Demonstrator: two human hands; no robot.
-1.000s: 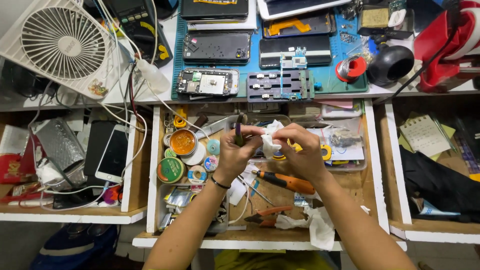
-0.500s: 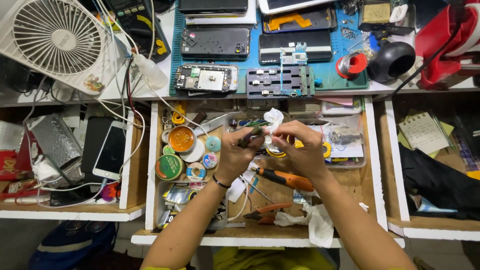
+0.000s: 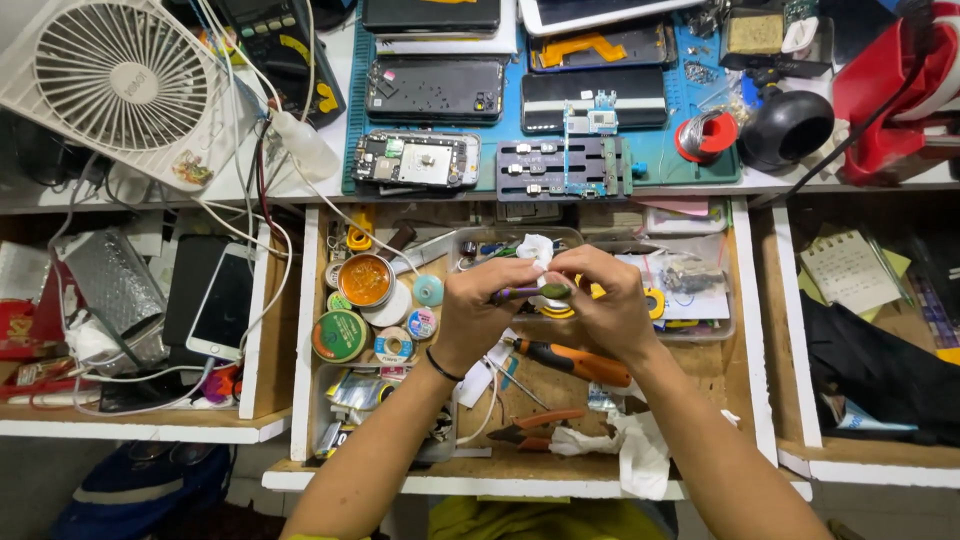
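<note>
Hands have dropped lower: left hand (image 3: pixel 478 312) pinches a purple tool (image 3: pixel 520 293), right hand (image 3: pixel 603 303) grips white tissue (image 3: pixel 535 248) above the wooden drawer (image 3: pixel 560 375).

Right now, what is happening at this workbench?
A person works over an open drawer full of tools. The left hand and right hand meet above it and together hold a thin dark tool with a white wipe just above the fingertips. An orange screwdriver and tape rolls lie below. On the blue mat behind, opened phones sit untouched.
</note>
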